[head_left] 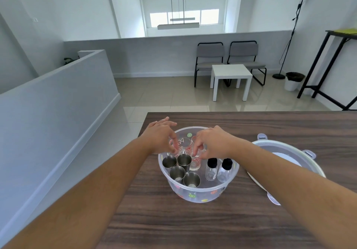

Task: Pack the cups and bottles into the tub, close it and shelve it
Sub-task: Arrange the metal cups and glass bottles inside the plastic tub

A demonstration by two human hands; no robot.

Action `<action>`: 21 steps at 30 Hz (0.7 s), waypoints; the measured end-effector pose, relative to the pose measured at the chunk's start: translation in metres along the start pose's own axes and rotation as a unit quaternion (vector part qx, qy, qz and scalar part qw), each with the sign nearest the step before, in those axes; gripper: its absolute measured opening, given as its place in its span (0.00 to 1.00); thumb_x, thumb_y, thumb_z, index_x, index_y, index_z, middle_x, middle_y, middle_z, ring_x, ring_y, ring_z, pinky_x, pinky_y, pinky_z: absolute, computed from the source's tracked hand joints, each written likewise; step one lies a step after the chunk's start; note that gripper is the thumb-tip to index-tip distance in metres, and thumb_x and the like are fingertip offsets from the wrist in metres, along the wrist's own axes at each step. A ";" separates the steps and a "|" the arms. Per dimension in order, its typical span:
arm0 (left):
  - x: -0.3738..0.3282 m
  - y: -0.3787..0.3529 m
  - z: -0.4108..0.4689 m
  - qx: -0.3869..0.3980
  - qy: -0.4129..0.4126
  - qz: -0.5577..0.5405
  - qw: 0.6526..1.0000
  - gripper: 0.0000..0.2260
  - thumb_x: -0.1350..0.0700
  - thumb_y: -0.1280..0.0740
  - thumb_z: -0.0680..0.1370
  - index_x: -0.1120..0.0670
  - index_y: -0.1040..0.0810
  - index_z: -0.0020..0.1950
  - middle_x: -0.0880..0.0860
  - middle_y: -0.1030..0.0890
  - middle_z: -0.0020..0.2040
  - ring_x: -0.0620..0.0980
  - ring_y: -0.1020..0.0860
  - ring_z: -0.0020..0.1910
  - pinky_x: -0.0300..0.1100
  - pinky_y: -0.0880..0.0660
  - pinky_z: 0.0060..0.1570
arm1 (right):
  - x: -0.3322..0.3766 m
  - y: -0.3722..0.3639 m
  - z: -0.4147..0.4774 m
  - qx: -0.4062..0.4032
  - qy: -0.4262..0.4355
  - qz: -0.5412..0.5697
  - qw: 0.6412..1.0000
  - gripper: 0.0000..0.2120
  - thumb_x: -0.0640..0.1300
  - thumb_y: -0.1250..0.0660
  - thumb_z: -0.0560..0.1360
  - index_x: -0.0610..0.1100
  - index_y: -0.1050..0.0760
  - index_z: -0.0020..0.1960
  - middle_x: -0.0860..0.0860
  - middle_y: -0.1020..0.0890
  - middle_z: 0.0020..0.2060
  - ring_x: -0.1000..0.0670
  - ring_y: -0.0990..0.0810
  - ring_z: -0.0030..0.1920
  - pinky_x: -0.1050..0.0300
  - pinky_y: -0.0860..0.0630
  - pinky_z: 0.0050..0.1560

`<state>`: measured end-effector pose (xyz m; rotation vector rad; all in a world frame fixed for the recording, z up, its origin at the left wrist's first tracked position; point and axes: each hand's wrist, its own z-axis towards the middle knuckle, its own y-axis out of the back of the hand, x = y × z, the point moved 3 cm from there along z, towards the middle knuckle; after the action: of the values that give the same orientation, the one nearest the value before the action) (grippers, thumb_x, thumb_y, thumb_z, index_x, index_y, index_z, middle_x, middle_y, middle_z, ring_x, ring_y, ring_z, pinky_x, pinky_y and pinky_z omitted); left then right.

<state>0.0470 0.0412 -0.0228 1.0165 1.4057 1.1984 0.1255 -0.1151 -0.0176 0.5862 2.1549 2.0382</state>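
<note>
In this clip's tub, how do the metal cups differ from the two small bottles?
The metal cups are opaque steel and open-topped; the bottles are clear with black caps. There are four cups on the tub's left, two bottles on its right. All stand upright inside it.

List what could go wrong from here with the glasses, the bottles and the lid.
1. Both the left hand and the right hand are fingering clear glasses crowded against the steel cups in the tub; glass may knock metal and chip.
2. The two black-capped bottles stand upright and could topple when the tub is lifted.
3. The lid lies beside the right forearm, which might nudge it.
</note>
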 end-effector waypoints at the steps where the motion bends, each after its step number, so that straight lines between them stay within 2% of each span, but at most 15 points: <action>1: 0.000 -0.002 -0.002 0.002 0.003 0.013 1.000 0.08 0.46 0.26 0.67 0.40 0.19 0.45 0.46 0.39 0.74 0.48 0.50 0.75 0.54 0.52 0.71 | 0.002 -0.001 0.001 0.007 -0.002 -0.012 1.000 0.09 0.46 0.33 0.70 0.56 0.18 0.47 0.55 0.22 0.43 0.53 0.26 0.47 0.55 0.40 0.48; 8: -0.002 -0.014 -0.003 -0.043 0.025 0.046 0.998 0.05 0.49 0.26 0.68 0.45 0.17 0.42 0.47 0.35 0.73 0.49 0.47 0.75 0.55 0.50 0.71 | 0.006 -0.001 0.004 0.004 -0.024 -0.014 1.000 0.09 0.41 0.34 0.69 0.53 0.18 0.40 0.56 0.18 0.42 0.56 0.28 0.43 0.57 0.38 0.49; 15: 0.001 -0.014 0.000 -0.062 0.042 0.048 0.996 0.04 0.49 0.27 0.68 0.46 0.18 0.42 0.47 0.34 0.72 0.48 0.46 0.75 0.55 0.48 0.71 | 0.008 0.001 0.001 0.025 -0.040 0.021 0.999 0.07 0.41 0.32 0.68 0.51 0.17 0.40 0.60 0.26 0.27 0.57 0.28 0.37 0.60 0.30 0.40; 21: 0.000 -0.016 0.005 -0.077 0.054 0.071 0.993 0.05 0.48 0.28 0.70 0.48 0.17 0.39 0.47 0.33 0.72 0.47 0.46 0.75 0.54 0.48 0.71 | 0.010 0.002 0.007 0.043 -0.046 0.022 0.998 0.09 0.38 0.34 0.67 0.50 0.17 0.39 0.59 0.23 0.29 0.57 0.28 0.34 0.58 0.25 0.40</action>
<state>0.0519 0.0392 -0.0384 0.9686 1.3182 1.4607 0.1196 -0.1046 -0.0143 0.7296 2.2043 1.9068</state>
